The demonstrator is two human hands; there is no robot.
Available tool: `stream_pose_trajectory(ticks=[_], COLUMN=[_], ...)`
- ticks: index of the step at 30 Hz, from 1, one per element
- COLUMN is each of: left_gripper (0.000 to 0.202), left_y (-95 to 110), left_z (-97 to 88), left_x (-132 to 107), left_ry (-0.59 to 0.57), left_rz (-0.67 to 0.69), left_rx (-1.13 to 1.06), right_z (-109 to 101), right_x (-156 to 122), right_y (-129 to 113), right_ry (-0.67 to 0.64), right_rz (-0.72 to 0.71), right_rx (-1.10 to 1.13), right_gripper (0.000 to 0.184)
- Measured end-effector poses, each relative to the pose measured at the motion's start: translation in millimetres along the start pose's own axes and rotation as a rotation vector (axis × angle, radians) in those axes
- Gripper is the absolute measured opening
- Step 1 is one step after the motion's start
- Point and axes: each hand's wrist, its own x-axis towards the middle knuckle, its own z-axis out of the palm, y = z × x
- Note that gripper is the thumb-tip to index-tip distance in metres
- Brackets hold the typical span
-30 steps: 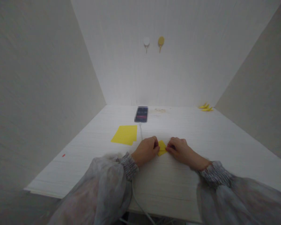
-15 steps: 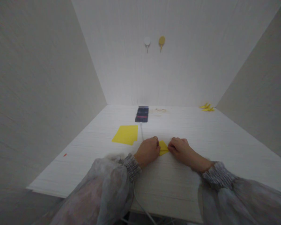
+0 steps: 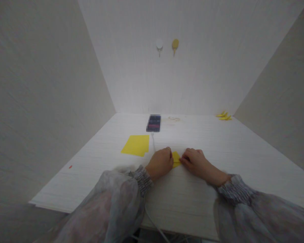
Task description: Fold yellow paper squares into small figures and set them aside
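Note:
A small folded yellow paper (image 3: 176, 159) lies on the white table (image 3: 218, 145) between my two hands. My left hand (image 3: 160, 163) is curled, its fingertips pressed on the paper's left edge. My right hand (image 3: 195, 161) is curled too, pinching the paper's right edge against the table. Most of the paper is hidden under the fingers. Both arms are in sheer grey sleeves with gathered cuffs.
A flat stack of yellow paper sheets (image 3: 136, 145) lies left of the hands. A phone (image 3: 154, 123) with a white cable (image 3: 153, 141) sits behind them. Folded yellow pieces (image 3: 224, 116) rest at the far right corner. Two hooks (image 3: 167, 46) hang on the back wall. Walls enclose three sides.
The hands have closed in slightly on the folded paper, so less of it shows. Otherwise nothing moved.

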Motion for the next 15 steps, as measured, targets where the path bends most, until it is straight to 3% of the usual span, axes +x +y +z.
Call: stream_pose_trajectory(ticks=[15], left_gripper=[0.010], left_y=[4.5], left_z=[-5.3], left_x=[-0.3], left_ry=[-0.014], left_rz=[-0.017], left_rx=[-0.023], right_z=[4.1], right_x=[-0.1], right_y=[-0.6], right_ry=[0.052], right_rz=[0.040], right_rx=[-0.020], right_gripper=[0.020])
